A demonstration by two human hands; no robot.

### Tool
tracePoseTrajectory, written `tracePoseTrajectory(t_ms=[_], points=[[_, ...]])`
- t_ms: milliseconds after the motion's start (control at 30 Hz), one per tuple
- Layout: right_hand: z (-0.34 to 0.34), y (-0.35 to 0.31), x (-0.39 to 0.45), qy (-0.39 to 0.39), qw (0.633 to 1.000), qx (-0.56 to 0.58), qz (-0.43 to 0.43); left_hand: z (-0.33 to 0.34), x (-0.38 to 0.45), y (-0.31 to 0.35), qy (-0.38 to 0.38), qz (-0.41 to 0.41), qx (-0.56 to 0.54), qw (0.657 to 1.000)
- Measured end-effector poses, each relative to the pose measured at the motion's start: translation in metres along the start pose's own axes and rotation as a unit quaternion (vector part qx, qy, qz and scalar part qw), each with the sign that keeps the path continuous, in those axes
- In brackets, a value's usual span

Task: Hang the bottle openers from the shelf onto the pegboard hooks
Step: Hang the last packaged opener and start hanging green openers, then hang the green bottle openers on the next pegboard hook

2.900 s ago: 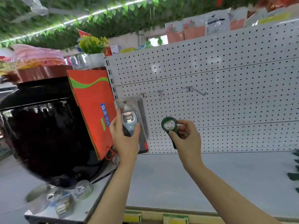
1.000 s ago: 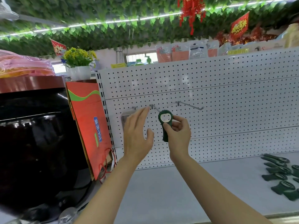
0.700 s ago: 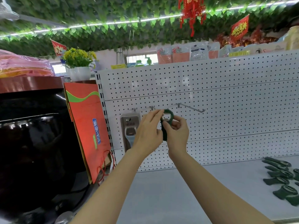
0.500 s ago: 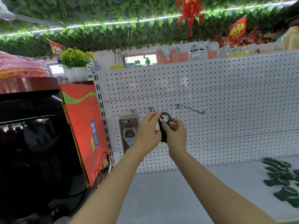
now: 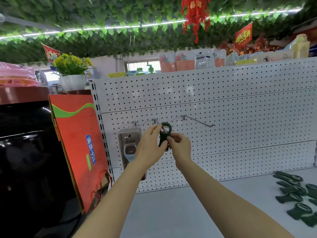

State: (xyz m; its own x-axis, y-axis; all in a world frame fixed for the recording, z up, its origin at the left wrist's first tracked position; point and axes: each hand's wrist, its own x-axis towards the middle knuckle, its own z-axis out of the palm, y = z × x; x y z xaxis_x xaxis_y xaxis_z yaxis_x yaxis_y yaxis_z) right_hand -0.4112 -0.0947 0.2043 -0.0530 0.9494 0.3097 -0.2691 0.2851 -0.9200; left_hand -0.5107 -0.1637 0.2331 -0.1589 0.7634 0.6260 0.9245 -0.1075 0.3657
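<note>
Gripping green opener at hook

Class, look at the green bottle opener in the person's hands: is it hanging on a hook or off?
Cannot tell. Both hands still grip the green bottle opener, its ring at the middle hook, whose tip is hidden.

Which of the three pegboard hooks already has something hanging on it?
The leftmost hook: a packaged bottle opener hangs from it. The long right hook is bare, and the middle hook has the green opener held at it.
</note>
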Motion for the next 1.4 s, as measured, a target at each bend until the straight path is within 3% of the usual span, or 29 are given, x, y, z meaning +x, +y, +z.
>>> tracePoseTrajectory(t_ms=[200,367,567,767,1400], points=[[-0.029,0.008,-0.006,0.003,0.983,-0.159,-0.097,0.012,-0.021,-0.002,0.042,-0.005,-0.033,0.999],[-0.085,0.026,-0.016,0.004,0.917,-0.361,-0.171,0.043,-0.076,-0.006,0.078,-0.005,-0.065,0.995],[-0.167,0.039,-0.038,0.006,0.839,-0.51,-0.187,0.099,-0.103,0.017,-0.051,0.062,-0.032,0.996],[-0.264,0.046,-0.052,0.04,0.801,-0.58,-0.143,0.169,-0.103,0.073,-0.164,0.108,-0.039,0.98],[-0.577,0.068,-0.058,0.097,0.757,-0.646,0.012,0.414,-0.103,0.282,-0.394,0.124,0.005,0.91]])
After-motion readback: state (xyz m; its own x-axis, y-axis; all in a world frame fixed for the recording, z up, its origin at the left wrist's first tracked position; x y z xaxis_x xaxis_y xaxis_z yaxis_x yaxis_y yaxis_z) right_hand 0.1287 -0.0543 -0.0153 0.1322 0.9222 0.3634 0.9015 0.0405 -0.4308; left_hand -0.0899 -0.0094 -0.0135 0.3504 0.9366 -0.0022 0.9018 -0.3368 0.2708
